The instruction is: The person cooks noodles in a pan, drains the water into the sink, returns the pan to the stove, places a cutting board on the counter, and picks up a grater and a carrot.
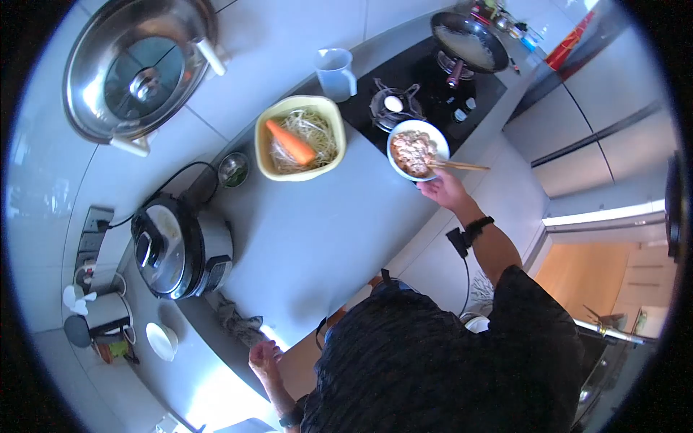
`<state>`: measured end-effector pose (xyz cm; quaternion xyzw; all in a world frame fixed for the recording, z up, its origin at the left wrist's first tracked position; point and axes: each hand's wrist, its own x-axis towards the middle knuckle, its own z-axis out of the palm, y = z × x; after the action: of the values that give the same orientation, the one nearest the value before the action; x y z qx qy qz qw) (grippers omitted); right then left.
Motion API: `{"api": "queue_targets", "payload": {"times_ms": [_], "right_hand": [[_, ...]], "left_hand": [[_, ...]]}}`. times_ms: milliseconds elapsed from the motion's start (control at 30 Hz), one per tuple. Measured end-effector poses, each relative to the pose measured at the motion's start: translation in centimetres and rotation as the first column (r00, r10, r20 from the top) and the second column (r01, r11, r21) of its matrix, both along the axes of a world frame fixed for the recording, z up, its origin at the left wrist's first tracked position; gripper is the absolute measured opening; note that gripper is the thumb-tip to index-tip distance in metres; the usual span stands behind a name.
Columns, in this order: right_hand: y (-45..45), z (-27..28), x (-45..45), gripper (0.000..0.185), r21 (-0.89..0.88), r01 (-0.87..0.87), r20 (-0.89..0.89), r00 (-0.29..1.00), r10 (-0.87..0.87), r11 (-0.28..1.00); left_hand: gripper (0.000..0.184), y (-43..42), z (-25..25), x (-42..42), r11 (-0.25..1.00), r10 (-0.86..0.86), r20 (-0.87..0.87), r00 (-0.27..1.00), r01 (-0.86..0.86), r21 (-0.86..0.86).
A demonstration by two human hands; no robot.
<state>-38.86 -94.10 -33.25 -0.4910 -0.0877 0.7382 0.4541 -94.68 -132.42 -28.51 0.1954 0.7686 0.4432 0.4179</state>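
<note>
Hold the round white bowl [439,137] of pinkish chopped meat [413,150] level, with right hand [446,190] gripping the near edge. Position: beside the black glass hob [433,94], near the front edge of the smooth grey counter [303,231]. Guard the slim wooden chopsticks [465,167] against slipping. Left hand [266,359]: near crumpled grey cloth [238,325], apparently empty; unable to judge whether spread or curled.

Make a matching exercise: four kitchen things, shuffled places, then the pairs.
1. carrot
2. pan
3. bowl of meat
4. jug

A. at the right hand, with chopsticks in it
B. standing between the tub and the stove
C. lying on sprouts
D. on the stove

Pairs: 1-C, 2-D, 3-A, 4-B
</note>
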Motion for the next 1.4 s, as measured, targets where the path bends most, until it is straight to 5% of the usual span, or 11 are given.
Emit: {"api": "queue_targets", "payload": {"times_ms": [67, 167, 233, 400, 733, 833, 933, 1033, 1067, 1200, 1400], "right_hand": [[-1.4, 1.1, -0.6, 0.037, -0.12, -0.101, -0.068, 0.993, 0.093, 0.988], [-4.0, 4.0, -4.2, 0.033, -0.193, -0.573, 0.396, 0.697, 0.598, 0.796], [-2.7, 5.8, -7.3, 0.032, -0.074, -0.731, 0.568, 0.528, 0.631, 0.678], [3.9, 10.6, -18.0, 0.019, 0.151, -0.813, 0.807, 0.43, 0.405, 0.563], [12.0, 13.1, -30.8, 0.056, -0.252, -0.852, 0.956, -0.293, -0.019, 0.46], [12.0, 12.4, -31.7, 0.062, -0.201, -0.874, 0.95, -0.285, -0.132, 0.443], [12.9, 12.2, -32.1, 0.073, -0.273, -0.847, 0.96, -0.273, 0.066, 0.455], [14.5, 10.4, -31.0, 0.051, -0.084, -0.852, 0.996, -0.094, 0.007, 0.517], [15.1, 10.1, -30.0, 0.046, -0.028, -0.845, 0.973, 0.099, 0.208, 0.535], [14.2, 11.9, -26.4, 0.035, 0.159, -0.743, 0.43, 0.645, 0.632, 0.65], [8.8, 14.0, -23.0, 0.047, 0.311, -0.707, -0.169, 0.617, 0.768, 0.636]], "left_hand": [[0.018, 0.1, 0.0, 0.5, 0.997, 0.076, 0.03, 0.997, -0.075, -0.018], [0.016, -0.8, -1.3, 0.4, 0.993, 0.12, 0.075, 0.99, -0.119, -0.013], [0.016, -1.3, -1.4, 0.7, 0.992, 0.129, 0.086, 0.988, -0.129, -0.01], [0.015, -1.6, -0.8, 1.5, 0.991, 0.125, 0.015, 0.992, -0.124, -0.04], [0.009, -7.3, 0.6, 4.1, 0.935, 0.354, -0.005, 0.935, -0.354, 0.024], [0.009, -8.5, 0.2, 5.0, 0.903, 0.429, 0.042, 0.902, -0.43, 0.004], [0.01, -8.5, 0.4, 6.0, 0.882, 0.472, 0.055, 0.88, -0.471, -0.03], [0.011, -9.2, -0.5, 5.9, 0.886, 0.464, 0.043, 0.885, -0.464, -0.009], [0.011, -9.4, -0.9, 5.7, 0.892, 0.45, 0.046, 0.892, -0.451, 0.015], [0.011, -8.7, -0.5, 5.1, 0.917, 0.391, 0.027, 0.92, -0.392, 0.077], [0.013, -6.4, 1.0, 4.3, 0.929, 0.369, -0.049, 0.928, -0.369, -0.004]]}}
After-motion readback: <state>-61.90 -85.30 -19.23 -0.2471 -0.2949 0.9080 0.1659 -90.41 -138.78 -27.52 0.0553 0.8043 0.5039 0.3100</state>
